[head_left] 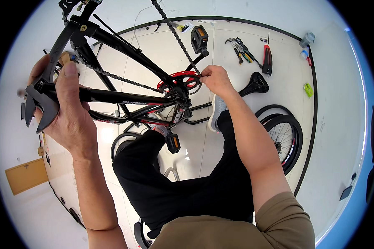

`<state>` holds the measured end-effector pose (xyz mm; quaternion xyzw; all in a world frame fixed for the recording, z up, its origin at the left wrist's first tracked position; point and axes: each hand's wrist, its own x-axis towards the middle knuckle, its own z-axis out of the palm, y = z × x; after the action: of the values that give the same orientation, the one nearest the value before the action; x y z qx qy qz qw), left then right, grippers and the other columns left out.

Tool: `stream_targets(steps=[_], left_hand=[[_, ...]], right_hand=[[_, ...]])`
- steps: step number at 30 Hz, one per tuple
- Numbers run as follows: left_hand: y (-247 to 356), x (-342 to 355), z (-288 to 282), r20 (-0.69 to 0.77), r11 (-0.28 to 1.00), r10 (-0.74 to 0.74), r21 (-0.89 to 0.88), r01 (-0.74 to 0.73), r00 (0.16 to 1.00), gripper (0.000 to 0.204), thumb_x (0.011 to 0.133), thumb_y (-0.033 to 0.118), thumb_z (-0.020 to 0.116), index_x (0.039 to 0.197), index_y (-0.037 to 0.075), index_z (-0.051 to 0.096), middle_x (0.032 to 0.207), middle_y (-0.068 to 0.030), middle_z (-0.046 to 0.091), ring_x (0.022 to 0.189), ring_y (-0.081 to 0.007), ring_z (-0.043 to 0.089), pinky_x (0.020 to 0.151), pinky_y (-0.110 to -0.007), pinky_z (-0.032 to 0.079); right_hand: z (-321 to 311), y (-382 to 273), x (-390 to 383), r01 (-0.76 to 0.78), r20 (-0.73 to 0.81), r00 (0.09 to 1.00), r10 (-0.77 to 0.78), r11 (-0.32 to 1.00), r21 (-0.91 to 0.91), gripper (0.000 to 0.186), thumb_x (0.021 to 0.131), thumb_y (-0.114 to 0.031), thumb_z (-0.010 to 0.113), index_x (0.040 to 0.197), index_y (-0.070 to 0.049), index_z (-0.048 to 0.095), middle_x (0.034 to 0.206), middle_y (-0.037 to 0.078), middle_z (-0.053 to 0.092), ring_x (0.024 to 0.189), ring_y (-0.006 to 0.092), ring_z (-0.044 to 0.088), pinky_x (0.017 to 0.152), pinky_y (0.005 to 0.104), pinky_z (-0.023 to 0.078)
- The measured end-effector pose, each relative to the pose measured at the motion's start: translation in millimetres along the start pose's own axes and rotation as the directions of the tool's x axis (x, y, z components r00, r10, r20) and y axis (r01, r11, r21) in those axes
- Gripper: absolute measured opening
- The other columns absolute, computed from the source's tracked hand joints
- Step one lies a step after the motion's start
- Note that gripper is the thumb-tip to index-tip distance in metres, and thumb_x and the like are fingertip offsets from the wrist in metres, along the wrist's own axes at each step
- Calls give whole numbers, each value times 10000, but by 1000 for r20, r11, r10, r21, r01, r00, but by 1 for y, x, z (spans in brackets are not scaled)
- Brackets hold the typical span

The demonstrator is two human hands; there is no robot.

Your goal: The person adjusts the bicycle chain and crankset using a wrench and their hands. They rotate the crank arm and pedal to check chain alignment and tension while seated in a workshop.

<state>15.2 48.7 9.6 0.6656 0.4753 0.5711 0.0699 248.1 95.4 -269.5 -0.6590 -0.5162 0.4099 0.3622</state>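
Note:
A black bicycle frame [131, 97] stands upside down or tilted before me, its rear end raised at the left. My left hand [72, 114] is closed round the rear stays beside the forked dropout, with the thumb pointing up. A dark chain [112, 76] runs slack from the rear end to the red chainring [190, 74], and another run of it rises to the top. At the chainring's right edge, my right hand [217, 79] pinches the chain between thumb and fingers. The fingertips partly hide the links there. Black pedals with orange reflectors [200, 38] sit on both cranks.
Beyond my right hand lie a black saddle [255, 84], pliers and other hand tools [242, 52], and a red-black mudguard-like piece [267, 60]. Wheels [283, 137] rest at the right. A bottle [306, 40] and a green packet [308, 89] are near the wall.

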Motion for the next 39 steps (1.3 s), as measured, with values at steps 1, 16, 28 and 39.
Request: stream_targets(steps=[1,16,28,39], left_hand=[[-3,0,1,-8,1000,20,-4,-21,1000,409,911,168,759,1240,-19,602,930,-60,661,730,-47,589,614,-156,448],[-7,4,5,-30,981,158,115,-153,987,467,928,266,713,1254,-51,604,626,0,568,487,-17,492,420,-154,336],[-6,2,5,-46,988,137,82,-133,990,427,936,241,710,1240,-45,616,616,2,554,476,-17,465,423,-162,335],[0,-2,6,-54,995,78,63,-75,995,402,931,257,720,1224,-6,642,639,17,551,503,-9,462,431,-162,340]], right_hand=[[-1,-2,-1,-7,1,1000,7,1000,0,182,794,-92,753,950,-2,740,933,177,738,896,313,708,842,385,557],[7,6,0,16,-58,998,-15,1000,15,192,781,50,608,911,-2,738,942,196,729,911,346,696,846,400,550],[14,4,-2,-24,-90,996,19,999,-45,179,764,14,626,915,13,723,933,212,722,926,359,692,850,409,547],[25,4,-13,14,-113,993,-28,992,-125,168,801,-95,741,883,30,664,872,240,705,872,406,692,797,458,550]])
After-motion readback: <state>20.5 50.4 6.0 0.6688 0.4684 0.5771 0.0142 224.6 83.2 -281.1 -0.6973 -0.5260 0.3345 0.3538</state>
